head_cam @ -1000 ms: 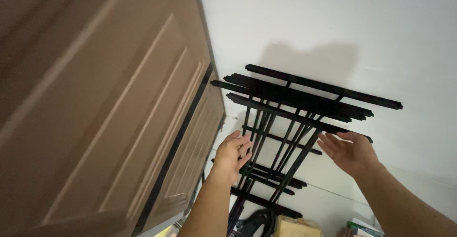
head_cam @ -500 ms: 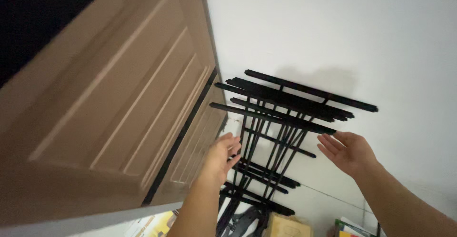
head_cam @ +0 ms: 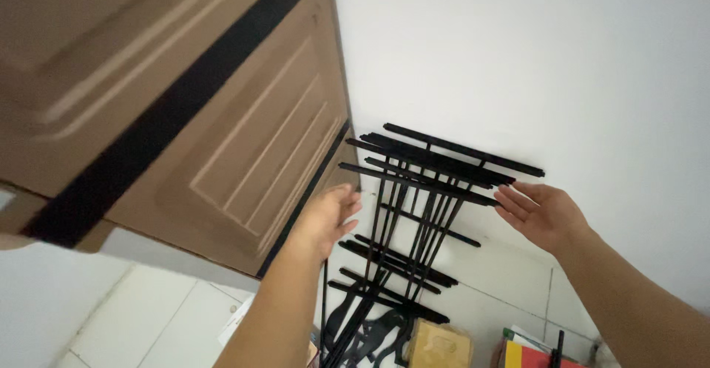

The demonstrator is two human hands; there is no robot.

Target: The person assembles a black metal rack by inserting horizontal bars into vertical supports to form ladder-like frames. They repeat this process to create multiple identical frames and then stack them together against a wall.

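Observation:
A black metal rack [head_cam: 425, 190] made of thin bars stands folded against the white wall, between a brown cabinet and my arms. My left hand [head_cam: 329, 216] is open beside the rack's left edge, fingers spread, close to the bars but apart from them. My right hand [head_cam: 540, 214] is open at the rack's right side, its fingertips almost touching the end of an upper bar. Neither hand holds anything.
A brown panelled cabinet door [head_cam: 244, 153] with a black strip [head_cam: 148, 131] fills the left. A white wall [head_cam: 555, 65] rises behind the rack. On the white tiled floor below lie a small brown box [head_cam: 440, 346] and colourful books [head_cam: 536, 353].
The view has swung down and to the left, so more of the cabinet shows. Both hands have drawn slightly away from the rack, which stays against the wall.

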